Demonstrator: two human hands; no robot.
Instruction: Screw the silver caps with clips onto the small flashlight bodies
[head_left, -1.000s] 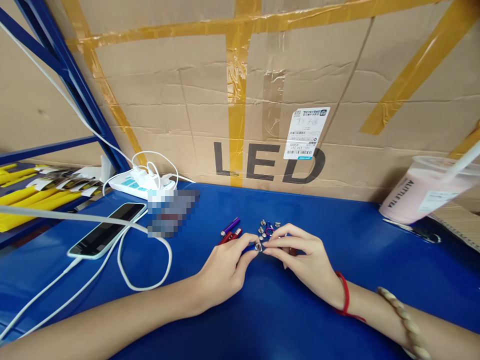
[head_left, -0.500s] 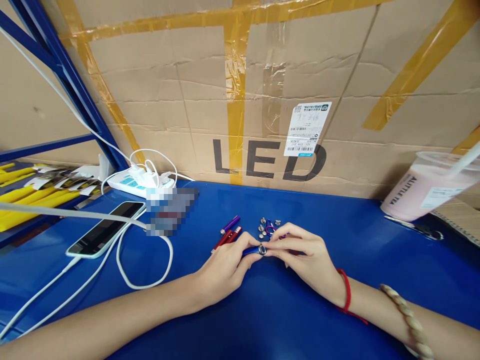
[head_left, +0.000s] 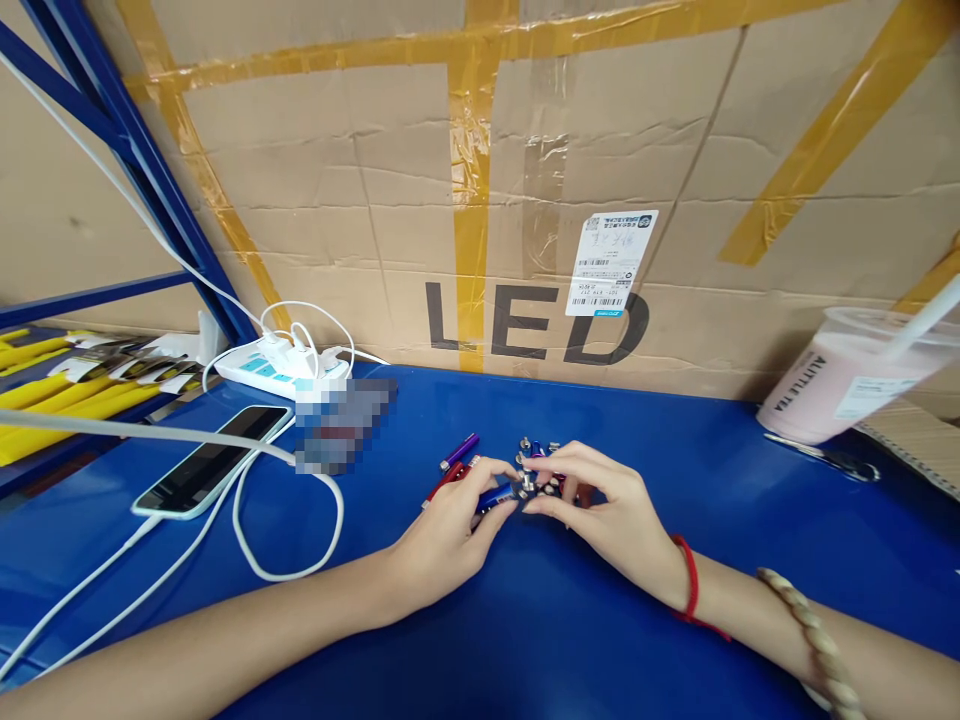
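My left hand [head_left: 448,530] pinches a small blue metal tube [head_left: 496,496] just above the blue table [head_left: 465,640]. My right hand [head_left: 600,510] meets it from the right, thumb and forefinger closed on a tiny silver cap [head_left: 527,484] at the tube's end. Right behind my fingers lie several small silver caps [head_left: 536,447] and a purple ring, partly hidden by the right hand. A purple tube [head_left: 460,452] and red tubes [head_left: 444,480] lie just left of the blue tube.
A taped cardboard box [head_left: 525,200] marked LED stands along the back. At the left are a phone [head_left: 214,460], white cables [head_left: 285,570] and a power strip [head_left: 289,365]. A pink drink cup [head_left: 847,385] and scissors [head_left: 821,455] are at the right.
Both hands have shifted a little away from me, toward the pile of caps. The right hand's fingers are now curled over the pile, and the blue tube tilts up more.
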